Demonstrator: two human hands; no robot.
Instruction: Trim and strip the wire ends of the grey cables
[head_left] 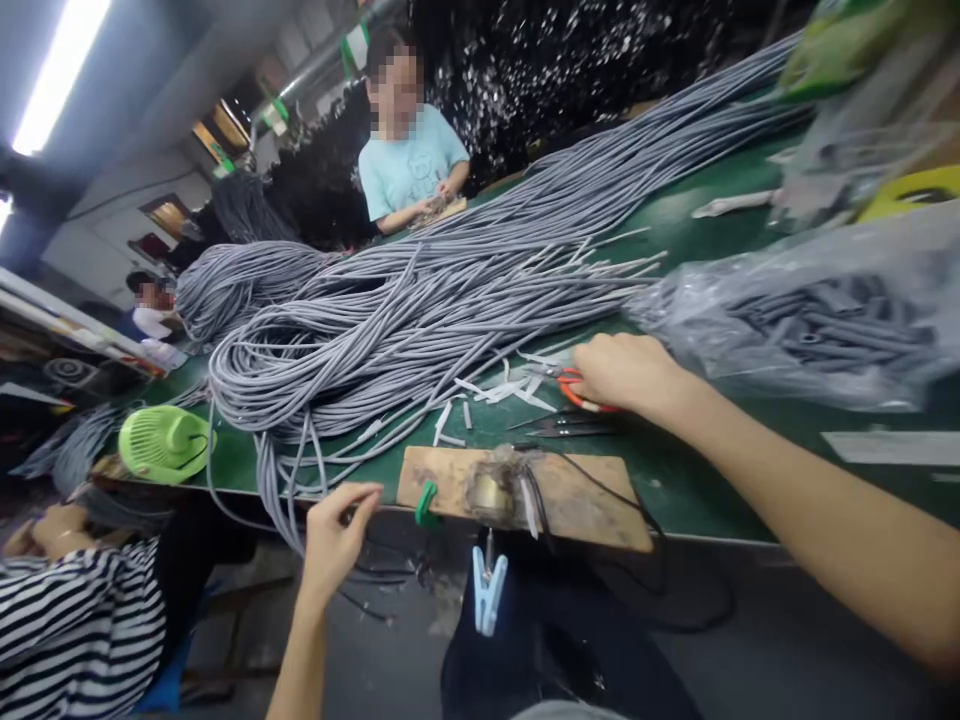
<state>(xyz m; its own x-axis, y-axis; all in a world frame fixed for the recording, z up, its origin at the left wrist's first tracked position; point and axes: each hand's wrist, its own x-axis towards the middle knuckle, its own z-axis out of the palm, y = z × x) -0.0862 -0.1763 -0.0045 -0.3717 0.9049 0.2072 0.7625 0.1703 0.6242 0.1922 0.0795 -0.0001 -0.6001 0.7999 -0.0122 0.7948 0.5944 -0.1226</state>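
My right hand (619,372) is closed round the red-orange handles of a pair of pliers (571,388), low over the green table. Just below it lie dark tweezers (566,425), and to its left are white strips (506,388). My left hand (337,530) is at the table's front edge, left of a wooden board (589,490); its fingers are curled with thumb and forefinger close together, and whether something small is between them cannot be made out. The board carries a small metal device (493,493) and a green clip (426,503). A blue clothespin (488,590) hangs below it.
Long bundles of grey cable (390,330) cover the table (705,490). A clear bag of grey tubes (832,320) lies at the right, a green fan (166,443) at the left. One person sits across the table, another in stripes at the left.
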